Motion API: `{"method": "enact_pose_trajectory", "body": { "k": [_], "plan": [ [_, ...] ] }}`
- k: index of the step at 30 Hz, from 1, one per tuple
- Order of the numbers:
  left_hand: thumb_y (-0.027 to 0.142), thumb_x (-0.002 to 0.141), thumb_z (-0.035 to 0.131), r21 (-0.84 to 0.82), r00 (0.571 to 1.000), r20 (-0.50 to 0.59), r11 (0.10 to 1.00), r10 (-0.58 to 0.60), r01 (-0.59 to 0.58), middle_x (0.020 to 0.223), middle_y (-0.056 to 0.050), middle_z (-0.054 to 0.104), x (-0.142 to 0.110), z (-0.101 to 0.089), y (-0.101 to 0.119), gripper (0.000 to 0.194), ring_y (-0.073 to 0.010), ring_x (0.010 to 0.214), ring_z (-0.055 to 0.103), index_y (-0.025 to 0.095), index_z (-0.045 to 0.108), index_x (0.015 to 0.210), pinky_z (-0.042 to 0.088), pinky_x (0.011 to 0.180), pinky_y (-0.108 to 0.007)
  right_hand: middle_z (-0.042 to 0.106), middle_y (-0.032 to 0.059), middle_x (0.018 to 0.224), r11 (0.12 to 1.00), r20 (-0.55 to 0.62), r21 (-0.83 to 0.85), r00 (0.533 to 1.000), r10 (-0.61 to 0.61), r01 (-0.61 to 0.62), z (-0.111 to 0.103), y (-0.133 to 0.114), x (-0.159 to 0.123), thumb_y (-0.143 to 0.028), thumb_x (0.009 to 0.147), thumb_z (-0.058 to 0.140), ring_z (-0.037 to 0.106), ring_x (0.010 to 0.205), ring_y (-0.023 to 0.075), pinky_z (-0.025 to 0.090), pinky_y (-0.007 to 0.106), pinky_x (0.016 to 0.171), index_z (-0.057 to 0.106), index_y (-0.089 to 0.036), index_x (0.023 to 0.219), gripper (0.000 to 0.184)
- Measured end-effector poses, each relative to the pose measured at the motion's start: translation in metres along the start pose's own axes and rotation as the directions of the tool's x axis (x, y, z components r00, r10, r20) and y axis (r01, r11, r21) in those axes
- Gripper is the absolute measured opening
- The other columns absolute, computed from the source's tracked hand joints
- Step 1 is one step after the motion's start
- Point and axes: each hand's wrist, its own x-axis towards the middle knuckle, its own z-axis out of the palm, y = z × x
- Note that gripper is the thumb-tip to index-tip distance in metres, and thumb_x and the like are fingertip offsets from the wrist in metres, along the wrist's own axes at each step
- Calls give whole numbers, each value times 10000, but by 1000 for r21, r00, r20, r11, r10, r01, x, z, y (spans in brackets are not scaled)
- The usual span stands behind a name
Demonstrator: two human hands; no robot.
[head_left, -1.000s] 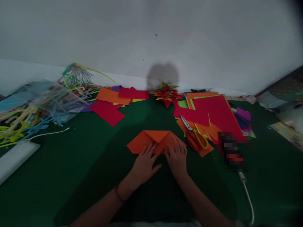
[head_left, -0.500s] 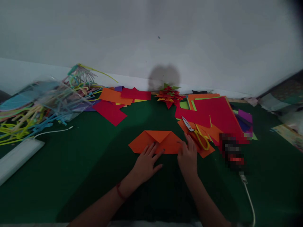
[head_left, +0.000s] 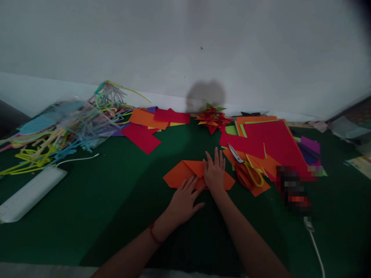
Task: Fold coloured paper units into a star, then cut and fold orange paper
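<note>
A folded sheet of orange paper (head_left: 175,175) lies flat on the green tabletop, with a triangular flap folded down at its top middle. My left hand (head_left: 185,199) rests on its lower edge with the fingers stretched out. Across the right part of the flap lies my right hand (head_left: 214,172), fingers extended and pointing away from me, covering some of the paper. A pair of scissors (head_left: 247,172) with yellow and red handles sits just right of the folded sheet, on loose orange scraps.
Coloured paper (head_left: 269,135) is stacked at the back right, near a blurred-out object (head_left: 292,189) with a white cable. A layered paper piece (head_left: 213,117) stands by the wall. Pipe cleaners (head_left: 66,135) and a white power strip (head_left: 34,193) occupy the left.
My right hand has moved left and forward from the sheet's right end onto the flap. My left hand stays on the lower edge. The whole view has shifted slightly.
</note>
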Motion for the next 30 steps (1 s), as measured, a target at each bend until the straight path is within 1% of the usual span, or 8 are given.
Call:
{"method": "enact_pose_trajectory", "body": {
  "k": [4,7,11,14,17,19,21,30],
  "plan": [
    [547,865,282,-8,1000,-2,1000,-6,6,1434,-92,264,1,0,1,591,-242,1327,171,232,264,1365,220,1045,-439,221,130,1441,1000,2,4,1000,-8,8,3,3,0,-318,917,299,141,1325,279,217,537,992,445,-190,1255,390],
    [524,881,255,-10,1000,-4,1000,-17,17,1437,-84,261,0,1,-1,616,-214,1328,174,170,212,1383,207,1062,-407,230,134,1436,1000,-1,-9,1000,-13,13,3,3,0,-317,919,292,140,1324,285,206,549,991,445,-186,1255,392],
    [473,895,273,5,987,-48,988,-151,152,1433,-102,265,-5,-2,-15,581,-239,1317,205,134,247,1368,204,1058,-447,234,140,1434,1000,1,-16,1000,-19,19,3,2,0,-324,923,277,143,1324,284,200,553,991,460,-182,1239,391],
    [360,917,297,-89,950,-131,958,-284,274,1398,-77,335,-11,-9,-25,438,-206,1273,301,157,357,1301,294,1022,-382,231,138,1436,1000,13,-13,1000,-19,19,3,2,-1,-330,924,279,135,1327,283,197,550,996,463,-179,1235,392],
    [354,891,377,-181,873,-226,899,-432,398,1252,-65,474,-14,-16,-27,298,-223,1150,428,186,526,1086,386,926,-383,244,142,1431,1000,12,-10,1000,-16,16,2,1,-1,-328,922,292,135,1327,282,195,546,1002,472,-169,1226,388],
    [370,865,427,-205,835,-249,869,-490,449,1133,-64,527,-13,-18,-25,250,-241,1057,475,192,558,981,416,858,-405,246,139,1430,1000,1,-2,1000,-17,17,2,1,-1,-325,922,289,141,1326,286,200,554,998,480,-170,1218,385],
    [357,849,456,-230,815,-247,849,-524,476,1053,-61,542,-11,-18,-24,223,-238,984,500,191,553,960,435,802,-398,249,133,1430,1000,-2,6,1000,-19,19,1,1,-1,-324,923,282,146,1324,288,208,560,993,490,-170,1207,384],
    [295,878,393,-196,828,-227,857,-513,477,940,-49,564,-6,-16,-27,191,-213,887,532,187,533,951,425,728,-357,279,128,1419,998,-19,29,999,-46,47,-5,0,-1,-296,913,314,164,1322,271,206,535,1009,539,-152,1138,349]
  ]
}}
